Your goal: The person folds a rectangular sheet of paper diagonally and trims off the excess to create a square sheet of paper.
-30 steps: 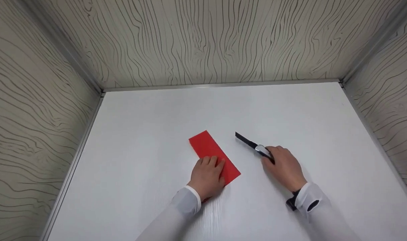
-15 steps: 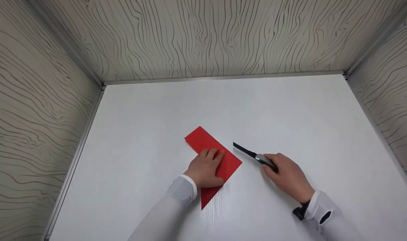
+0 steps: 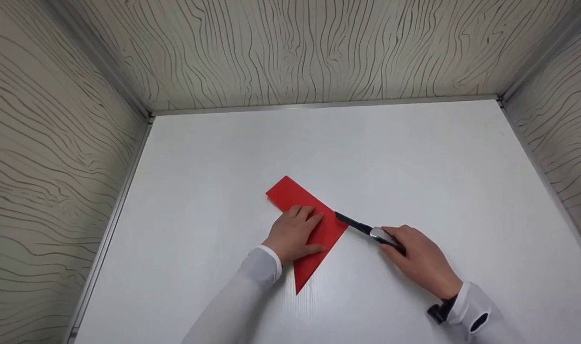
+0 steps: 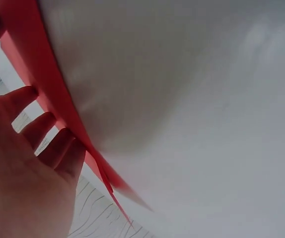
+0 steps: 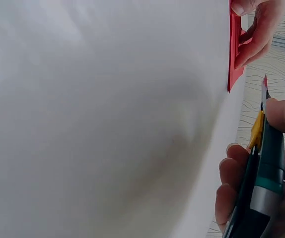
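Note:
A folded red sheet of paper [image 3: 295, 193] lies slantwise on the white table, one corner pointing toward the near side. My left hand [image 3: 290, 235] rests on it with the fingers spread, pressing it down; in the left wrist view those fingertips [image 4: 47, 119] touch the red paper [image 4: 53, 79]. In my right hand [image 3: 422, 260] I grip a utility knife [image 3: 377, 233] with a long dark blade. The blade's tip lies over the paper's right edge, near its right corner. From the right wrist, the knife [image 5: 270, 163] shows a dark green handle with a yellow part.
The white tabletop [image 3: 204, 181] spreads around both hands. A wood-patterned wall [image 3: 290, 52] stands behind it, with similar panels at the left and right. A metal strip [image 3: 252, 109] runs along the table's back edge.
The paper has turned, and its near corner has come into sight below my left hand. My right hand has come lower and slightly right, with the knife's tip now at the paper's edge.

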Action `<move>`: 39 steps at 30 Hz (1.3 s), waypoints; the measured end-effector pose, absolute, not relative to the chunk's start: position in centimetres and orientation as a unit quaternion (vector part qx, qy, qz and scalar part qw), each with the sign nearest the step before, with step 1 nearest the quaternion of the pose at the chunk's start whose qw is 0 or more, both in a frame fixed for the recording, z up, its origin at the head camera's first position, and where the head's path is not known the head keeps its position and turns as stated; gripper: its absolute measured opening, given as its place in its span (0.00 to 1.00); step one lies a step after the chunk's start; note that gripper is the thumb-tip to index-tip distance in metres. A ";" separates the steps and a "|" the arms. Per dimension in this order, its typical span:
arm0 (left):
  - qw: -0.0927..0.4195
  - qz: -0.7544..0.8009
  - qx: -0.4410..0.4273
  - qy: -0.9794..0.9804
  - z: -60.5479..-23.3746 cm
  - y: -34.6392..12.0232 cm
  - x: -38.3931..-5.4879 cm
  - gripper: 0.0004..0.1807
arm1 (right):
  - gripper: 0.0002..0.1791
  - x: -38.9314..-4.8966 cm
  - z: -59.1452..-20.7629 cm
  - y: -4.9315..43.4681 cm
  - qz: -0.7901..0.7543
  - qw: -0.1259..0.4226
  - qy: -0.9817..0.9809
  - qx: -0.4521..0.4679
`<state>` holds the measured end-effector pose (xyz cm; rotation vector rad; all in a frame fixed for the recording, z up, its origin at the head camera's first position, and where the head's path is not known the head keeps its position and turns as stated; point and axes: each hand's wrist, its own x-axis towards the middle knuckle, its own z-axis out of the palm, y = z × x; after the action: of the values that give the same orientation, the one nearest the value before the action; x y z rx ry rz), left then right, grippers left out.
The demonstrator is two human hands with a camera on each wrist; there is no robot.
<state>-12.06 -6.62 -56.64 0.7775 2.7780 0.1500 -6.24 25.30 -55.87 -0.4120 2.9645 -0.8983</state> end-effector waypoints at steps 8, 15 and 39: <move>0.093 0.030 0.271 0.958 -57.2 -6.2 -11.9 0.47 | 0.21 -5.7 -56.0 25.9 -0.274 0.023 0.951 -0.140; 0.059 0.019 0.269 0.961 -57.7 -5.8 -11.5 0.49 | 0.22 -5.6 -56.3 26.3 -0.256 0.014 0.954 -0.155; 0.089 0.070 0.239 0.964 -56.3 -5.6 -12.0 0.30 | 0.21 -6.4 -56.4 27.7 -0.220 -0.010 0.950 -0.222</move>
<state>-12.01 -5.63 -56.26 0.7111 2.8685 0.2088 -6.39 27.66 -56.42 -0.7024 3.0033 -0.6970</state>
